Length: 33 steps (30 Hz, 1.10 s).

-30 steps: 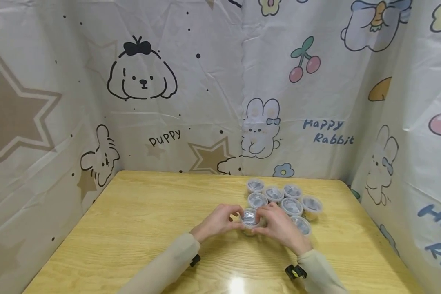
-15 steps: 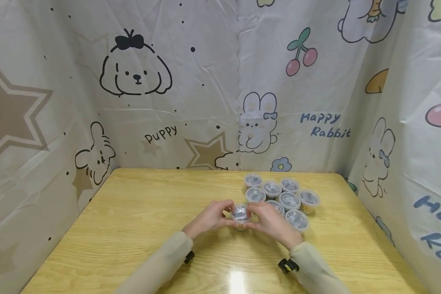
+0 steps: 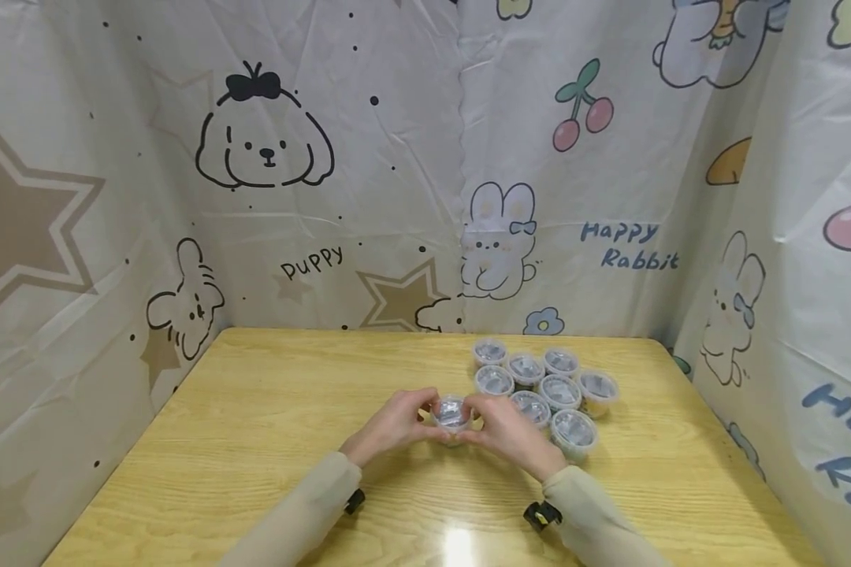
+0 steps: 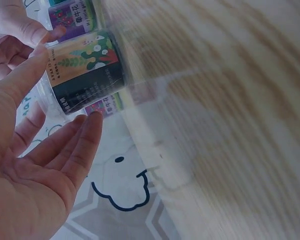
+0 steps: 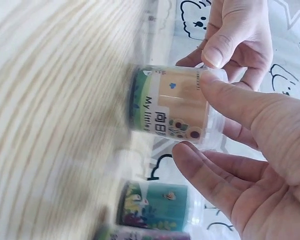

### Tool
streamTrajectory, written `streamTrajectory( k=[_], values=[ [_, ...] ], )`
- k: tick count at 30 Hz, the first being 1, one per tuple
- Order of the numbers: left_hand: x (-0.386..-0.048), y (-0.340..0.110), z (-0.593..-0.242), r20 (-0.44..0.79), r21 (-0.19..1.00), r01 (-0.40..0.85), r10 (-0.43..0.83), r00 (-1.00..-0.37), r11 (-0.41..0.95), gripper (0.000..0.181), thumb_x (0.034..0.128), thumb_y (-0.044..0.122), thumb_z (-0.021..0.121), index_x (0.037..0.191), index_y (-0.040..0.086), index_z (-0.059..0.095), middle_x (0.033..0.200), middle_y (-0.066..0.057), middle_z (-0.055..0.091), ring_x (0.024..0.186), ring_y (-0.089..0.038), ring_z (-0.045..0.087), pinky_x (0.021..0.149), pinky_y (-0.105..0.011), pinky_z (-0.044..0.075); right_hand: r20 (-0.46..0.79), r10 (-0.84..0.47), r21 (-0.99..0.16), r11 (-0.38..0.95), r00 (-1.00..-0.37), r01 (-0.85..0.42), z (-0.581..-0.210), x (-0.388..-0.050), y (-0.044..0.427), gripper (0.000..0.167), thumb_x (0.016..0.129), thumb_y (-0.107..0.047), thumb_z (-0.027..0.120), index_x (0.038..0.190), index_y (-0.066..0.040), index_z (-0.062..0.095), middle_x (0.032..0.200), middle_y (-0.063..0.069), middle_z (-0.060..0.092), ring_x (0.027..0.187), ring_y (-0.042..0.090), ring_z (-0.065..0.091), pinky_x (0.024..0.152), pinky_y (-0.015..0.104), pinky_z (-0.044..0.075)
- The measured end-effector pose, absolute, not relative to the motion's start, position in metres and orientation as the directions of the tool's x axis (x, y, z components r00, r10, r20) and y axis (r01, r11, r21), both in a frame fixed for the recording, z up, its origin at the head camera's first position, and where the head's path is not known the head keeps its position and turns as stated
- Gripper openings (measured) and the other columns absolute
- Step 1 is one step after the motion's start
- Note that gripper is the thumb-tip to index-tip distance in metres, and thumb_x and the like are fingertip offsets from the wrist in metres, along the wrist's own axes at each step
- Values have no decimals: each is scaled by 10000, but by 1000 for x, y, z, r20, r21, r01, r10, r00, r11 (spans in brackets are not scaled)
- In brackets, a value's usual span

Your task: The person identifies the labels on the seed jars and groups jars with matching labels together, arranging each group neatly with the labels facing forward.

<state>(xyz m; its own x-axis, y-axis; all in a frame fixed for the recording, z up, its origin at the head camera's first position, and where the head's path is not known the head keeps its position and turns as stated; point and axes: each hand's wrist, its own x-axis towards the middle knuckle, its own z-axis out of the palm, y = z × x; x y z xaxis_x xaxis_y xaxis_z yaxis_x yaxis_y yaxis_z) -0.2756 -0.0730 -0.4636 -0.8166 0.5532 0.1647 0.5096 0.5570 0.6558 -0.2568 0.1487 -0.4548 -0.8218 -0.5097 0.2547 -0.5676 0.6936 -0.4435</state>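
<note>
Centrally, toward the near side of a pale wooden desk, a small clear plastic cup sits between a person's two bare hands, to the near left of a group of eight similar cups. The left hand holds the cup from the left and the right hand from the right. Each grip is partly closed, thumb on the near side and bent fingers round the far side, pinching the cup high up by its lid. Holding it from opposite sides probably steadies it and stops it tipping; the high hold leaves most of the printed wall uncovered.

The cup is upright. Its axis from base to lid runs straight up, with the lid facing the ceiling and the base toward the desk; whether the base touches the wood, I cannot tell. The wrist views show it lying sideways only because those cameras are turned. A panel of sunflowers and the words "My little" faces the right wrist; a dark panel of small print faces the left.

The other cups also stand upright, lids up, packed close at the far right, perhaps so that they take little room.
</note>
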Motion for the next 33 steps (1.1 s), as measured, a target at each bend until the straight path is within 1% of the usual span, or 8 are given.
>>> streamTrajectory(
  k=[5,8,12,15,17,22,26,33],
  values=[
    [-278,-78,-463,169,665,496,535,-828,558,305,774,283,834,871,165,570,1079,-47,719,1013,-208,678,833,-335,568,227,-510,-470,688,-829,-552,-454,-264,143,249,787,-277,817,837,-176,595,874,-36,692,793,131,646,672,210,516],
    [-280,-80,-463,164,669,484,523,-836,564,304,768,288,839,867,168,577,1073,-44,719,1000,-192,679,821,-319,566,224,-518,-464,689,-826,-557,-454,-267,141,251,788,-299,812,825,-185,591,850,-49,684,732,96,611,639,204,502],
    [-282,-84,-462,165,679,480,522,-837,555,301,772,284,837,881,163,584,1057,-50,717,980,-188,682,831,-345,571,220,-534,-458,683,-817,-569,-453,-270,138,242,799,-325,798,829,-195,596,820,-77,665,668,44,543,606,200,482],
    [-283,-86,-459,163,687,482,531,-832,544,286,784,257,829,901,150,591,1043,-51,712,977,-193,681,839,-355,573,220,-538,-464,676,-814,-573,-453,-273,136,243,811,-343,784,830,-195,592,822,-87,666,676,32,539,611,196,482],
    [-283,-88,-456,161,696,479,534,-830,534,277,794,239,823,905,135,591,1034,-48,709,972,-191,680,827,-333,573,225,-541,-468,669,-810,-577,-452,-275,134,247,815,-344,781,825,-195,585,826,-85,670,681,41,549,611,200,485],
    [-285,-91,-455,169,719,469,525,-834,513,268,816,228,809,901,128,575,1066,-50,706,962,-173,684,782,-265,570,240,-537,-477,661,-809,-580,-450,-279,131,232,820,-311,785,836,-189,589,870,-48,709,751,68,623,647,198,506],
    [-287,-93,-457,187,710,480,520,-834,515,277,820,242,806,895,130,565,1077,-49,706,966,-163,682,784,-269,568,233,-517,-521,649,-824,-555,-448,-279,129,228,822,-295,791,857,-179,597,902,-5,737,787,105,674,655,207,528],
    [-289,-95,-454,231,703,499,500,-835,507,277,807,251,818,849,140,568,979,-3,690,933,-138,653,805,-276,567,262,-471,-565,633,-842,-529,-446,-280,129,240,805,-323,805,884,-210,609,937,26,736,815,124,678,694,230,546]
  ],
)
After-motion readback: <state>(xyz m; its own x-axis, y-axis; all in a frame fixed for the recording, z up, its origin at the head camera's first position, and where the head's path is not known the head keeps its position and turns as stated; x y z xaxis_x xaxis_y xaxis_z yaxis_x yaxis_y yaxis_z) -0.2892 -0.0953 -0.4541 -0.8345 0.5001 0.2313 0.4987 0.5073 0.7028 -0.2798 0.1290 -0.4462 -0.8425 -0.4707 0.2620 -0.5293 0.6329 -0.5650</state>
